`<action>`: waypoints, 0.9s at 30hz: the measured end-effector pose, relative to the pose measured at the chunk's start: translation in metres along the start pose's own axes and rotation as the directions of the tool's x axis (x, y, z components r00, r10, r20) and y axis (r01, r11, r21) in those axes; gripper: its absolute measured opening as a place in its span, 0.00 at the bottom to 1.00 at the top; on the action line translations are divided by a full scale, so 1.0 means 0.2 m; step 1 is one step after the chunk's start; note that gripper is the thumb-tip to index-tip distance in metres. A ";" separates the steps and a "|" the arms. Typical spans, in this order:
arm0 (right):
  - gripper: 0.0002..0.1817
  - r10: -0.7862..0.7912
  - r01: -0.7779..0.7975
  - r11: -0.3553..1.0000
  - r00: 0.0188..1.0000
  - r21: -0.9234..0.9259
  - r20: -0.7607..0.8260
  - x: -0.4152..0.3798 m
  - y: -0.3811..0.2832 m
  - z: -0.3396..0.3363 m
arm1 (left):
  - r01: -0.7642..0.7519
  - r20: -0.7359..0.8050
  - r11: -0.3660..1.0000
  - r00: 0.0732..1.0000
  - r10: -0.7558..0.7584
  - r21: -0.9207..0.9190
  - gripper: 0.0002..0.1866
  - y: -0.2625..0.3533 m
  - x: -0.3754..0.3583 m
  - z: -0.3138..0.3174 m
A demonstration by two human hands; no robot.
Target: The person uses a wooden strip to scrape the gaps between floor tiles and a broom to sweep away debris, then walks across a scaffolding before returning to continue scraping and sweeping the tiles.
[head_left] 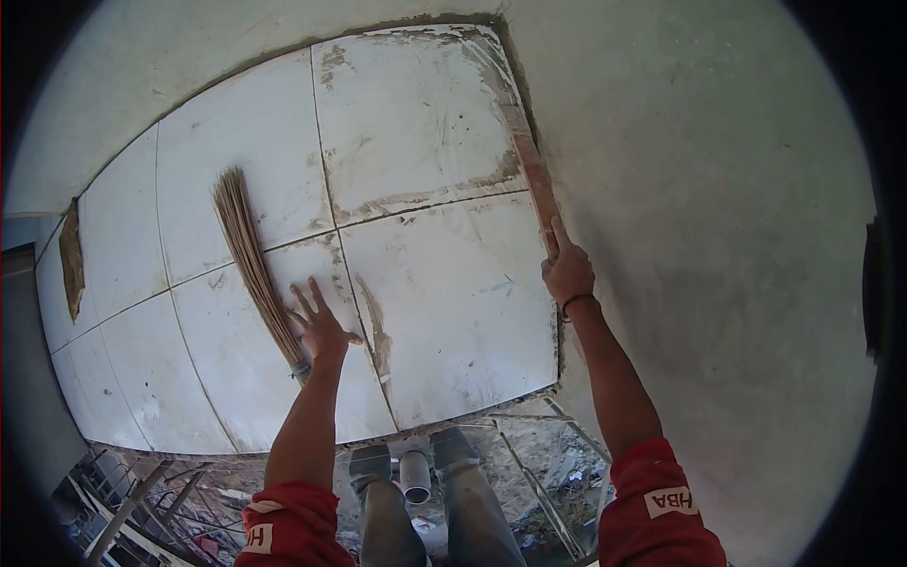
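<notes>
My right hand [569, 272] is wrapped round the lower end of a long, flat reddish-brown bar [533, 170], which lies along the right edge of the white tiles [444, 293] beside the wall. With its fingers spread, my left hand [322, 329] rests on or just over the tiles, near the joint between two of them. Just left of it lies a broom of thin brown sticks [248, 241], its bound end close to my left wrist. Grey mortar smears mark the upper right tile [406, 123].
Plastered walls [709, 236] border the tiles at the back and right. A torn brown piece [72, 260] lies at the far left. Below the front edge are my legs [477, 510], a grey pipe [415, 477], metal bars and rubble on the ground.
</notes>
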State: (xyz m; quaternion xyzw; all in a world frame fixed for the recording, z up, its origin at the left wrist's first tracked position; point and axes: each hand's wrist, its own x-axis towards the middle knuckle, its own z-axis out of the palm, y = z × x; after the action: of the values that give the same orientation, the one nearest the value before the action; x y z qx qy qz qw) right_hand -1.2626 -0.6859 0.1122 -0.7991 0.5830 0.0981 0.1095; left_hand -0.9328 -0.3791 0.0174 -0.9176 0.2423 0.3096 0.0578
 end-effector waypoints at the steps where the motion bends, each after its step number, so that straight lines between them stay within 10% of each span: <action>1: 0.50 0.005 -0.005 1.000 1.000 0.006 -0.011 0.17 -0.08 0.00 | -0.008 -0.019 1.000 1.000 0.008 -0.005 0.96 -0.01 0.01 0.02; 27: 0.42 0.002 -0.003 1.000 0.998 0.012 0.067 0.96 -0.51 -0.41 | 0.064 0.024 0.997 0.998 -0.065 0.046 0.97 0.03 0.02 0.03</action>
State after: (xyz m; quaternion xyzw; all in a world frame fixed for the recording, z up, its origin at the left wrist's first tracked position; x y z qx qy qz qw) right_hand -1.1056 -0.8540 0.1416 -0.7939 0.5805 0.1215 0.1340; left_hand -0.9364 -0.3852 0.0094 -0.9195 0.2189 0.3135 0.0917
